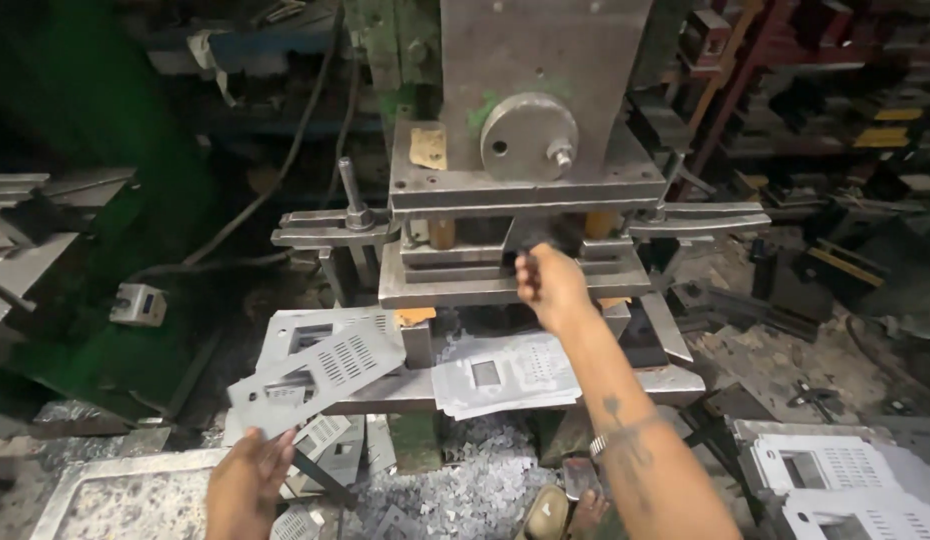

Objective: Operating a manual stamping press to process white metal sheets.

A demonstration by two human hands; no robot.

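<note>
Two hands at work: your left hand (pixel 247 482) lifts a flat grey perforated sheet-metal panel (pixel 315 372) by its near edge, fingers closed on it, low left of the grey steel press die (pixel 515 270). Your right hand (pixel 551 288) reaches into the die, fingers pinched narrow on something dark. More punched panels (pixel 505 373) lie below.

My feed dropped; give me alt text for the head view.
Right hand reaches into the grey steel press die; left hand holds a perforated grey sheet-metal panel. Similar punched panels lie below the die.
</note>
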